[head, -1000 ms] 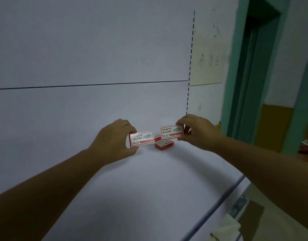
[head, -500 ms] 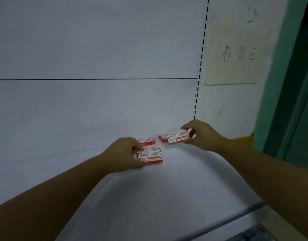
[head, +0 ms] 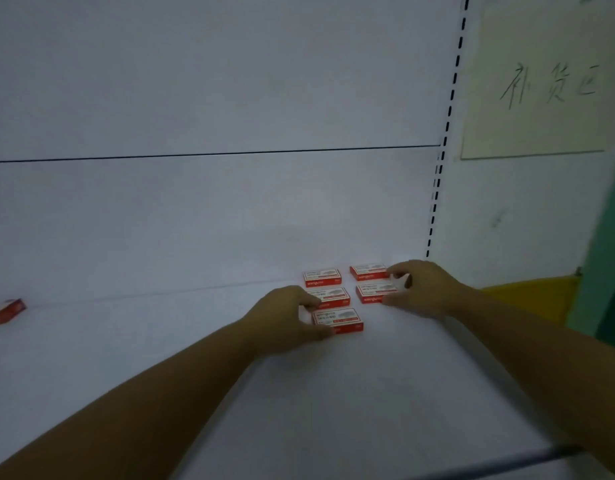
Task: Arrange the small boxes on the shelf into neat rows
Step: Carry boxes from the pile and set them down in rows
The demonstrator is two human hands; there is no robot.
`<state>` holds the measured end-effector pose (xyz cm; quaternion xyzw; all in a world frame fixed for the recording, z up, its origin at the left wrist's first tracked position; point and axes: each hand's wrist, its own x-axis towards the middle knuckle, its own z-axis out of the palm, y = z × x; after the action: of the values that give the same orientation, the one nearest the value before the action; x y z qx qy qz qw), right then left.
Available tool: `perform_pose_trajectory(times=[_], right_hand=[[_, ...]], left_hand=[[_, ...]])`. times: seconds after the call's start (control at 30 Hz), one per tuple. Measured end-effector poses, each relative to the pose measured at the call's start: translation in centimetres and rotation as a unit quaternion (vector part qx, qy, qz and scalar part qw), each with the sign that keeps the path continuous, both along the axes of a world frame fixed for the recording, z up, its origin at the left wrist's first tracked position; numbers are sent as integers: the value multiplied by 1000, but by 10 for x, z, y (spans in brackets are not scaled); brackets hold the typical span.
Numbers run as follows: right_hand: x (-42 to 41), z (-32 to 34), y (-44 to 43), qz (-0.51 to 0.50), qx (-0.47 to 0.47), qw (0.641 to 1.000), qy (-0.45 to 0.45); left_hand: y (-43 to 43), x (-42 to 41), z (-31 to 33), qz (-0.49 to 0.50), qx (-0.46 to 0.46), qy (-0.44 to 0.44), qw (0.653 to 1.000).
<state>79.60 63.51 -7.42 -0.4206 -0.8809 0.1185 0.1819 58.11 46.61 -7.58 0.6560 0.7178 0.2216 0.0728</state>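
Several small red-and-white boxes lie flat near the back right of the white shelf (head: pixel 334 393). The left column holds a back box (head: pixel 322 277), a middle box (head: pixel 330 295) and a front box (head: pixel 338 319). My left hand (head: pixel 282 320) grips the front box at its left end, thumb on its near edge. The right column holds a back box (head: pixel 368 271) and a front box (head: pixel 376 292). My right hand (head: pixel 420 289) pinches that front right box at its right end. One more red box (head: pixel 4 311) lies alone at the far left.
The shelf's white back panel (head: pixel 230 209) rises right behind the boxes. A slotted upright (head: pixel 437 188) bounds the shelf at the right. A handwritten paper sign (head: pixel 541 81) hangs on the wall beyond it. A green door frame (head: pixel 607 271) stands at far right.
Both hands have come down from holding boxes in the air to setting them flat on the shelf. The boxes now form two columns. The view has moved closer.
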Motion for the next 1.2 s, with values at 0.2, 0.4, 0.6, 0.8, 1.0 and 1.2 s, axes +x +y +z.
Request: perform_pose_trajectory(times=[0.2,0.4,0.6,0.8,1.0,1.2], right_hand=[[-64,45,-66,93,169,981,-29],[-204,54,-192,250,139,945,-155],[-329,49,-322,359,164,907,-145],[-415,38,-405,405,171,885,-153],[-482,28,-439,418,154,881,-162],[-551,21,-437,392,165,900,-93]], left_hand=[[-65,-70,33,51,10,135,989],[-206,-190,54,146,-117,260,947],[-370,-283,56,269,-155,230,922],[-478,-339,40,340,-147,178,912],[-526,-390,23,393,-138,137,899],[-522,-432,25,377,-47,125,916]])
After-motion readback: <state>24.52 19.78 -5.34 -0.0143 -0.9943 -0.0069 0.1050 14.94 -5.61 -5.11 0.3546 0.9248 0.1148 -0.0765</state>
